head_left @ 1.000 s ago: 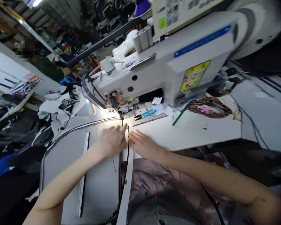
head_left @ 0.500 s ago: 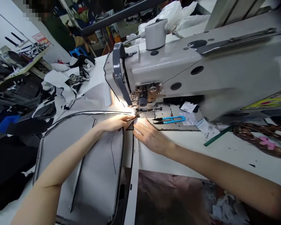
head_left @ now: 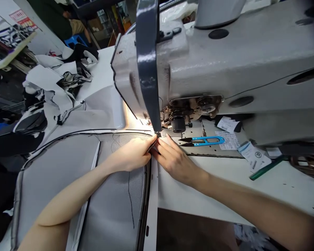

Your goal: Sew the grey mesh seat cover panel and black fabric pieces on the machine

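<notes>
A grey fabric panel (head_left: 60,174) with dark piped edges and a mesh area lies left of the sewing machine (head_left: 206,66). My left hand (head_left: 133,155) is closed on the panel's edge, thumb and index finger pinching it right by the needle area. My right hand (head_left: 176,162) meets it from the other side, its fingers drawn together on the same edge. The fingertips of both hands nearly touch. The machine's dark lever arm and head hide most of the needle and presser foot. A loose dark thread (head_left: 131,202) trails over the mesh.
Blue thread snips (head_left: 208,140) lie on the machine bed, beside paper labels (head_left: 253,155) and a green strip (head_left: 267,167). Fabric scraps (head_left: 48,80) are heaped at the back left. Behind them a person sits on a blue stool (head_left: 74,40).
The view has moved closer to the machine head. My left hand has curled into a tighter pinch at the edge, and my right fingers have come closer to it.
</notes>
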A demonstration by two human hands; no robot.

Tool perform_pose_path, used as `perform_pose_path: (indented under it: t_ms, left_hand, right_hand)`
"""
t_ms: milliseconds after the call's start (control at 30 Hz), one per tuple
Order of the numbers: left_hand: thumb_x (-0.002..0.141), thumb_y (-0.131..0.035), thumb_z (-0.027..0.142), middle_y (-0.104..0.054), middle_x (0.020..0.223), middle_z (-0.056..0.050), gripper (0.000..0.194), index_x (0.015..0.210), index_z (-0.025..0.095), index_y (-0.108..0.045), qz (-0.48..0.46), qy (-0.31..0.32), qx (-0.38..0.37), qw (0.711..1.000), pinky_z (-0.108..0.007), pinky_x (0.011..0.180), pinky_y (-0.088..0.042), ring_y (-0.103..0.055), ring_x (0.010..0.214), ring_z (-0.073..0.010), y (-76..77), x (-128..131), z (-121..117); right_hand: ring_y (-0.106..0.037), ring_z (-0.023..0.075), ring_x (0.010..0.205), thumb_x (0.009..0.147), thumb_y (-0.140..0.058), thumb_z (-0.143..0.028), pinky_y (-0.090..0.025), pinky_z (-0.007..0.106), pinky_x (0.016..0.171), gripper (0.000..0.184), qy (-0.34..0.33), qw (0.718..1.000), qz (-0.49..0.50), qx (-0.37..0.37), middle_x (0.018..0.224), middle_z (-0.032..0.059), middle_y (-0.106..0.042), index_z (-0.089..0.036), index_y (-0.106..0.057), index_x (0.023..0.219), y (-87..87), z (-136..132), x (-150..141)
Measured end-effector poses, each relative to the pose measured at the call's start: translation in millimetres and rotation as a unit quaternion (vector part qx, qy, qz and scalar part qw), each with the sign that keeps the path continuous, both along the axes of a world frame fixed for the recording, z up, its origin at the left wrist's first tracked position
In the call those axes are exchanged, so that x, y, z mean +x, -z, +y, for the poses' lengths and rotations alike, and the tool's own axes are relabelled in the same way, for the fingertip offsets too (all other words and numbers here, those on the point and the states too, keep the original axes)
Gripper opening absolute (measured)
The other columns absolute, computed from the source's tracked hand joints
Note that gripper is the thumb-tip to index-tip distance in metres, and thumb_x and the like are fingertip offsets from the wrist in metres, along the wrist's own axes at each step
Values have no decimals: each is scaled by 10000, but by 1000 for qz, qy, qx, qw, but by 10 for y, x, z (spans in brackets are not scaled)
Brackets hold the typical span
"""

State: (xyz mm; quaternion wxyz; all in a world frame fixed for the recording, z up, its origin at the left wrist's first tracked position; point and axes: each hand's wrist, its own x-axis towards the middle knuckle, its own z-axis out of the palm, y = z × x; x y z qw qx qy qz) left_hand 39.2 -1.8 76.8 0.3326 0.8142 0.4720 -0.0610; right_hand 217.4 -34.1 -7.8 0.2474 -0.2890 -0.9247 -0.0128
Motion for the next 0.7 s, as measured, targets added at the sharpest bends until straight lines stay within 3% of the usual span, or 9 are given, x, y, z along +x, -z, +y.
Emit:
perform_pose_path:
  t_ms: [267, 467, 700]
  left_hand:
    - [734, -409, 74, -667, 1078, -108, 582, 1305, 164, -485, -3, -8, 3, 1000, -333, 881, -479, -626, 1001, -239, 84, -13, -50]
    - [791, -338, 99, -682, 1042, -159, 725, 1503, 57, -212, 46, -50, 40, 997, -359, 765, -483, -647, 915, -266, 199, 109, -250]
    - [798, -326, 106, -693, 940, -150, 690, 1480, 29, -254, 74, -50, 77, 993, -355, 725, -473, -647, 845, -267, 204, 190, -251]
  right_hand:
    - [-561, 291, 1151, 949, -374, -63, -441, 561, 1052, 325, 19, 1000, 7, -10, 1103, 194, -643, -45, -659, 1103, -45, -15, -27]
    - [-598, 220, 997, 968, -365, -71, -515, 409, 982, 325, -3, 1000, 15, 9, 993, 137, -660, -88, -688, 942, -80, 41, 26]
    - [-595, 203, 950, 972, -345, -63, -505, 405, 994, 346, 3, 1000, 4, 27, 945, 98, -650, -115, -681, 907, -57, 105, 40]
